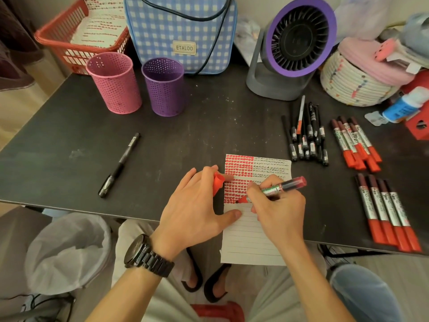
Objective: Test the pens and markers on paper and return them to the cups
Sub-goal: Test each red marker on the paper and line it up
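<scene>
The right hand (278, 210) had its grip clamped on an uncapped red marker (282, 187), whose tip touched the lined paper (253, 240) at the end of a block of red dabs. The left hand (192, 205) steadied the sheet with its thumb, and its grip was pinched on the red cap (218, 182). The sheet's upper part was filled with red and black marks, so testing looked well under way, while the lower lines were bare. Returning looked unstarted: no pen showed in the pink cup (113, 82) or the purple cup (163, 87), at ten and eleven o'clock on the tabletop (209, 126). A pile of black pens (306, 135) and a heap of red markers (355, 142) lay at two o'clock, four more red markers (390, 212) lay in a row at four o'clock, and a lone black pen (119, 165) lay at nine o'clock.
</scene>
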`<move>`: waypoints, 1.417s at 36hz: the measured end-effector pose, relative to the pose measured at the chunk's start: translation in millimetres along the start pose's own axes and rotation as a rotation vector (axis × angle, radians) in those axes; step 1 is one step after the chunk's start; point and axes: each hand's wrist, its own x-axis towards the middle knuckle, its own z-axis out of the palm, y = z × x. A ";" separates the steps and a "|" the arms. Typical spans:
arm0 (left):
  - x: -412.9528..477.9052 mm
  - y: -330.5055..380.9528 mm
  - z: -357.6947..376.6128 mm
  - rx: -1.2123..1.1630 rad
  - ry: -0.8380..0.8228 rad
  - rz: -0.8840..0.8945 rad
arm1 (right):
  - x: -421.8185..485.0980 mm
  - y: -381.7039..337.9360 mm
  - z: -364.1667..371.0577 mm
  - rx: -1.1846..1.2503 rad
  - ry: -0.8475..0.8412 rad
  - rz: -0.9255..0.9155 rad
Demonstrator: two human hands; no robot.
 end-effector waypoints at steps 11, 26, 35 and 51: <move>-0.7 1.8 -2.6 0.001 -0.008 0.000 | 0.5 -0.3 -1.7 0.018 -0.019 -0.009; -0.6 3.3 -4.4 0.000 -0.020 -0.004 | 1.1 1.2 -1.2 0.005 -0.003 -0.017; 0.0 4.0 -5.6 0.000 -0.030 -0.017 | 0.7 0.4 -1.8 -0.018 0.006 -0.026; 1.2 1.8 -5.8 -0.041 -0.070 -0.034 | 11.4 -7.8 -22.1 0.644 -0.038 0.286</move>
